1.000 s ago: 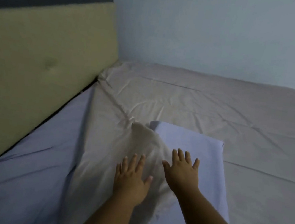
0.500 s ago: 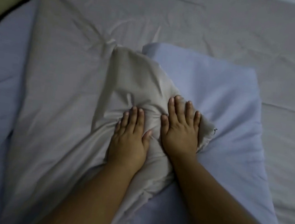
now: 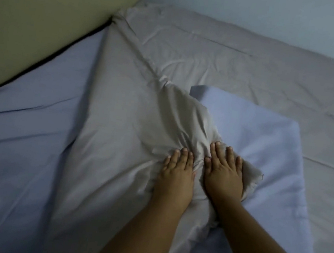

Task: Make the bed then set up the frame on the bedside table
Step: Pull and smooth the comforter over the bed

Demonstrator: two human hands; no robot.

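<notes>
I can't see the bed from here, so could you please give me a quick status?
Both hands flat, left hand and right hand, pressing bunched grey sheet. Blue pillow partly under it. Frame not in view.

There are no words, numbers, labels or signs to read anywhere here. The soft grey cloth sheet (image 3: pixel 232 67), the pale blue cloth sheet (image 3: pixel 23 140) under it and the padded yellow-green headboard (image 3: pixel 50 7) are all plain. The pale blue wall (image 3: pixel 260 11) behind the bed has nothing written on it either.
</notes>
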